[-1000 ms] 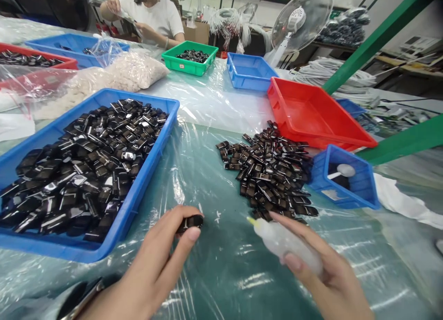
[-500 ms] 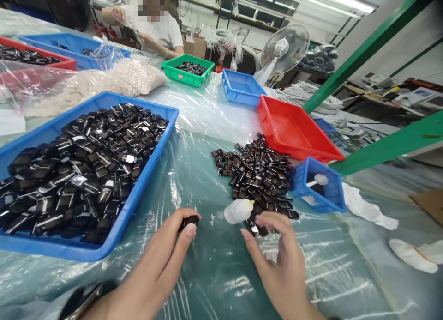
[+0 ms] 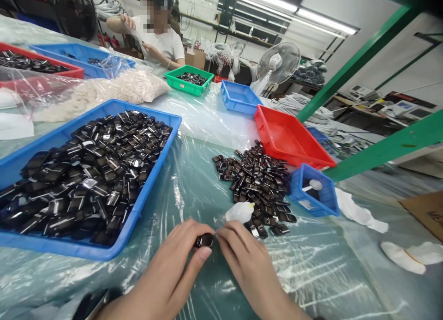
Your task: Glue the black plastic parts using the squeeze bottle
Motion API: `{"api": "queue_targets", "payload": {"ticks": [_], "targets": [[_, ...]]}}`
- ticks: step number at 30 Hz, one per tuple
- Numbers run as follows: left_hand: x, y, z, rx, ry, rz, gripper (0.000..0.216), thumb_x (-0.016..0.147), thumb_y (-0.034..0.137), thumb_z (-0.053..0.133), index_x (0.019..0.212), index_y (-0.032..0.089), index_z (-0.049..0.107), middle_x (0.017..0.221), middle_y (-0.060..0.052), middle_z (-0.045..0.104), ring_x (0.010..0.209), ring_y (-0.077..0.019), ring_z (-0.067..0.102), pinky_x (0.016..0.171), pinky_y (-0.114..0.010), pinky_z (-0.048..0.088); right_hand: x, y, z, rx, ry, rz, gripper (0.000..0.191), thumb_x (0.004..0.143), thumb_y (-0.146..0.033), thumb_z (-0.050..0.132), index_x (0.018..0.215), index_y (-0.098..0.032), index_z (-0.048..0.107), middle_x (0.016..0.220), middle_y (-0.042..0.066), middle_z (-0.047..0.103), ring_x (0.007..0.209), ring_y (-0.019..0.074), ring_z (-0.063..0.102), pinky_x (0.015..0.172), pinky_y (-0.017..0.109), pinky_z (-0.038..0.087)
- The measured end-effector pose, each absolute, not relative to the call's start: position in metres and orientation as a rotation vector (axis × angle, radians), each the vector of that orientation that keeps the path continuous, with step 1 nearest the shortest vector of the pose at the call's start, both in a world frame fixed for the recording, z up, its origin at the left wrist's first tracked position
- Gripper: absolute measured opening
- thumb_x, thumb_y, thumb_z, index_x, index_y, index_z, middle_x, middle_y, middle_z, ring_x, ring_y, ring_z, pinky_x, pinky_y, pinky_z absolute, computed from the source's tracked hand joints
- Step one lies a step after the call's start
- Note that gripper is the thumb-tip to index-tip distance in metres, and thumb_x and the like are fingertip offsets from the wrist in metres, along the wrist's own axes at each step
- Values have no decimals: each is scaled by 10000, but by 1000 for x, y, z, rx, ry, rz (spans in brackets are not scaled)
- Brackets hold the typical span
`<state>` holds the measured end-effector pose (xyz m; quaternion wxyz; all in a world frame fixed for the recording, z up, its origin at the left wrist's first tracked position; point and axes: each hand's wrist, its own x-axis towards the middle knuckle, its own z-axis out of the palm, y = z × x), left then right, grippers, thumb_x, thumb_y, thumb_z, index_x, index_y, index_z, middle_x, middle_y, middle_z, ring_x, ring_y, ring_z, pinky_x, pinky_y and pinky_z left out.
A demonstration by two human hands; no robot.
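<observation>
My left hand (image 3: pixel 180 260) pinches a small glossy black plastic piece (image 3: pixel 205 240) between thumb and fingers, low over the sheeted table. Close on its right, my right hand (image 3: pixel 244 257) has its fingers drawn together, tips by the piece; whatever they hold is hidden. Just beyond the right hand lies a small white squeeze bottle (image 3: pixel 239 212) with a yellowish tip. Behind and right of the bottle spreads a loose pile of flat dark pieces (image 3: pixel 258 177). To the left, a large blue tray (image 3: pixel 138 214) is heaped with glossy black pieces (image 3: pixel 100 167).
A red tray (image 3: pixel 290 135) and a small blue bin (image 3: pixel 313 197) with a white spoon (image 3: pixel 313 185) stand right of the pile. Green posts (image 3: pixel 387 144) cross the right side. Farther back are a green tray (image 3: pixel 188 87), a bag of pale pieces (image 3: pixel 138 84) and a seated person (image 3: pixel 162 38).
My right hand has moved left from the pile's edge to the black piece, its fingers closing. My left hand has shifted slightly right, still pinching the piece. The view has tilted up slightly.
</observation>
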<state>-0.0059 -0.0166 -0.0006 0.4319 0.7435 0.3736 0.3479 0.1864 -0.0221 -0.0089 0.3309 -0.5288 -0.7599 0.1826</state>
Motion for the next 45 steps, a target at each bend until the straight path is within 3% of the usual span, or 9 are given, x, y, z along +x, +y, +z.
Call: {"api": "queue_targets", "payload": {"ticks": [10,18,22,28,31,34,36,42,45], "targets": [[-4,-16,-5,2068,777,872,271,1059,379,237,1194,273,447,992,-35,575,874,-203,537,791,-328,414,183,-35,22,-1183,-1073,1653,219,771,-371,761,756,-217,607,675,-48,623,597,106,689,502,184,545],[-4,-13,-4,2186,708,973,292,1060,370,245,1139,226,486,867,-42,597,727,-184,534,673,-295,420,178,-37,23,-1067,-786,1912,220,749,-319,787,738,-212,595,615,-63,616,570,74,663,503,142,491],[-1,-16,-7,2244,694,998,309,1059,386,239,1125,224,493,758,-20,581,659,-177,521,612,-275,416,171,-36,10,-1014,-821,1969,392,654,-450,829,778,-235,526,589,-87,563,485,71,597,425,146,471],[-3,-20,3,2431,761,1156,308,1059,381,230,1162,230,479,716,-12,601,621,-182,529,597,-295,418,173,-42,-1,-966,-1175,1591,378,679,-548,774,776,-249,563,538,-82,514,391,84,469,340,187,414],[-23,-4,25,2566,1303,1218,276,1049,335,292,1247,274,475,925,-61,624,892,-259,589,839,-420,428,192,-42,5,-1018,-1305,938,243,696,-328,817,848,-321,628,698,-65,583,658,129,559,646,264,492],[-41,15,45,2535,2001,1174,408,1008,272,372,1399,162,409,1330,-211,457,1319,-456,336,1025,-639,251,205,-32,5,-1146,-1307,602,506,735,-215,779,1145,-394,544,1106,-18,609,1010,182,552,908,364,428],[-40,23,48,2556,2047,1097,455,997,250,388,1414,66,381,1413,-281,367,1367,-499,244,1031,-679,232,207,-22,1,-1286,-1356,583,678,758,-219,753,1328,-348,410,1352,60,525,1176,232,521,968,435,415],[25,37,17,2714,1544,736,248,967,130,476,1184,101,592,1135,-152,652,1066,-312,601,903,-495,486,207,-6,-5,-1444,-1427,699,267,844,-281,639,1082,-234,527,1049,77,722,976,236,688,833,387,540],[59,61,3,2654,1514,649,218,952,216,594,1158,141,601,1120,-77,647,989,-237,648,843,-440,537,215,-9,0,-1446,-1398,658,279,849,-325,628,1082,-230,509,1038,79,701,977,233,676,842,381,537]]}}
